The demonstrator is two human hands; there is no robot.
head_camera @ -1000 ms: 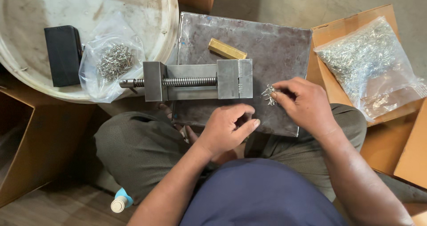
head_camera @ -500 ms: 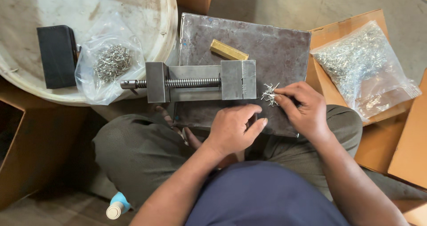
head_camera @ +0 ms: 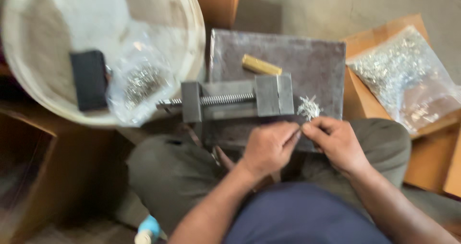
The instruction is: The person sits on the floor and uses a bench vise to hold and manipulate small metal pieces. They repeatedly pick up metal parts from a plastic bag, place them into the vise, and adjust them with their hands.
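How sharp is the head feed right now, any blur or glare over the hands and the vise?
Head view: motion blur softens everything, worst at the left edge; the left hand, right hand and vise stay readable, the small metal parts smear. Bright washout on the round tray; glints on the parts bag.

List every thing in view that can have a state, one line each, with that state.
Left hand: fingertips meet the right hand's; what they pinch cannot be told.
Right hand: fingers curled, beside the loose metal pieces.
Vise: on the metal plate, screw exposed.
Metal pieces: small loose pile on the plate.
Brass bar: lying flat, apart from the vise.
Right bag: full, on cardboard.
Left bag: in the round tub.
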